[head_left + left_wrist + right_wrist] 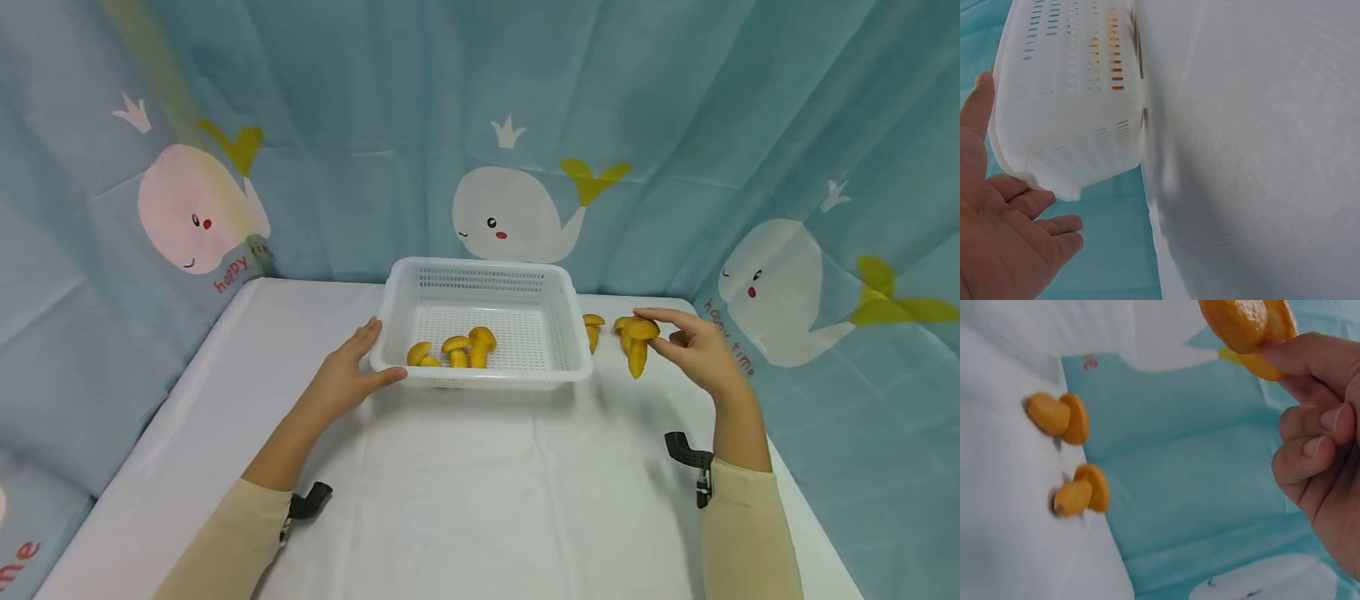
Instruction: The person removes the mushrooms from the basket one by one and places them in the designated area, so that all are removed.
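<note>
A white plastic basket (491, 379) with slotted walls stands on the table. My left hand (347, 379) holds its front left corner, the thumb over the front rim and the fingers along the left side. Inside lie three yellow mushrooms: one tilted mushroom (422, 355), a middle mushroom (456, 350) and a right mushroom (482, 346). To the right of the basket, my right hand (696, 348) pinches another yellow mushroom (642, 331) by its cap between thumb and index finger, stem down. The right wrist view shows it above the table, partly cut off by the frame.
Two more yellow mushrooms lie on the table right of the basket: one mushroom (1060, 417) and another mushroom (1082, 491). The white-covered table (480, 483) meets a blue curtain (360, 100) with printed whales at its back and sides.
</note>
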Tool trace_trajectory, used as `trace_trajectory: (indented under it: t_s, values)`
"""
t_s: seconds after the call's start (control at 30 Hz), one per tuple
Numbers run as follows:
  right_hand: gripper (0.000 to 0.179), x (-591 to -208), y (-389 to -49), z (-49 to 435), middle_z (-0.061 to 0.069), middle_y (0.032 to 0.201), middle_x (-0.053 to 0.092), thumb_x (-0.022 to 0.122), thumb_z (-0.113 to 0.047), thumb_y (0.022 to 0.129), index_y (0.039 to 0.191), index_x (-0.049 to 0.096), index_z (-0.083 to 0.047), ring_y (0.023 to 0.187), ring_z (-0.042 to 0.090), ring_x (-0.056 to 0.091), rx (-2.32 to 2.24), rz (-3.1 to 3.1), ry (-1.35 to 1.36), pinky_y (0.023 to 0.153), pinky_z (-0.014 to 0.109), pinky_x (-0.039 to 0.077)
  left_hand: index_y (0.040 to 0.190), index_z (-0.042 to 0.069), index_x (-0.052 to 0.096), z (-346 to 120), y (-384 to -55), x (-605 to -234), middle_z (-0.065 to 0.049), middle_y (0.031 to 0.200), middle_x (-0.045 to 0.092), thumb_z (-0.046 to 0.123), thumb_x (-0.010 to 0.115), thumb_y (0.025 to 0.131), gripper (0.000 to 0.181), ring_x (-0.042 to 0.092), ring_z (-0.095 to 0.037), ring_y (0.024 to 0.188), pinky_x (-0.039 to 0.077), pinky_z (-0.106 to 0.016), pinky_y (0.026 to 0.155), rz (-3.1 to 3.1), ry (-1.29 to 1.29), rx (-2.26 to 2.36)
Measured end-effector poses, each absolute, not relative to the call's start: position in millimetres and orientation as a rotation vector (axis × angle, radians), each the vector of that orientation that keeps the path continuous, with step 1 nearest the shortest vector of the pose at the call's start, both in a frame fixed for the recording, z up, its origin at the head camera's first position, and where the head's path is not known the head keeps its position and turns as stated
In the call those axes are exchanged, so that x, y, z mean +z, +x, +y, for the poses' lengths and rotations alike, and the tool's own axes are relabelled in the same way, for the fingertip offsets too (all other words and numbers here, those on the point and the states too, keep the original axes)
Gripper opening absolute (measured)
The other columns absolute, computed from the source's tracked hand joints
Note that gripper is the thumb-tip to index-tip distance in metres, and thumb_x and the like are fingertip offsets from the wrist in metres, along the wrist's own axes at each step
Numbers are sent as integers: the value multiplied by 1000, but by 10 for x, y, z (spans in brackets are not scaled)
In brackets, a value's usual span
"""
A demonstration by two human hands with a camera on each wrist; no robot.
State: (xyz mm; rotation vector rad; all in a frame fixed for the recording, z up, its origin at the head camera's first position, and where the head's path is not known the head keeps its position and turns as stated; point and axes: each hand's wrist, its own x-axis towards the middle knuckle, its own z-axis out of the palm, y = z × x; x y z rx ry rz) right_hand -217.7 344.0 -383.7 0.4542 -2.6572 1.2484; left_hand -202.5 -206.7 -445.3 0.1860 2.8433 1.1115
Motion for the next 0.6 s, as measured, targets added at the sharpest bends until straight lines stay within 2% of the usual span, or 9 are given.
trace_trajectory:
  t_s: [0.23, 0.37, 0.5, 0.6]
  values:
    - [41, -3967, -2226, 3775, -21, 119, 65, 69, -24, 100, 140, 65, -27, 45, 20, 38, 1262, -2725, 204, 37, 33, 30, 166, 25, 13, -2072, -2005, -4469, 3, 173, 7, 64, 76, 84, 110, 10, -38, 158, 23, -72, 117, 2841, 195, 1117]
    - [41, -4026, -2244, 3897, -24, 116, 63, 68, -29, 101, 141, 64, -29, 44, 19, 38, 1257, -2733, 140, 37, 33, 30, 166, 26, 13, -2075, -2002, -4473, 2, 173, 9, 63, 76, 84, 109, 10, -37, 159, 23, -71, 118, 2837, 197, 1124]
    - [42, -4089, -2263, 3966, -20, 124, 60, 68, -32, 100, 142, 63, -28, 43, 18, 38, 1283, -2713, 87, 36, 33, 31, 166, 26, 13, -2081, -2008, -4471, 2, 173, 8, 65, 75, 84, 110, 11, -38, 158, 24, -72, 117, 2844, 201, 1114]
    - [43, -4151, -2295, 4015, -10, 136, 55, 68, -30, 100, 142, 63, -26, 42, 16, 37, 1310, -2673, 27, 37, 31, 32, 166, 27, 12, -2085, -2025, -4470, 4, 173, 7, 67, 74, 83, 110, 11, -37, 158, 24, -72, 116, 2845, 205, 1110]
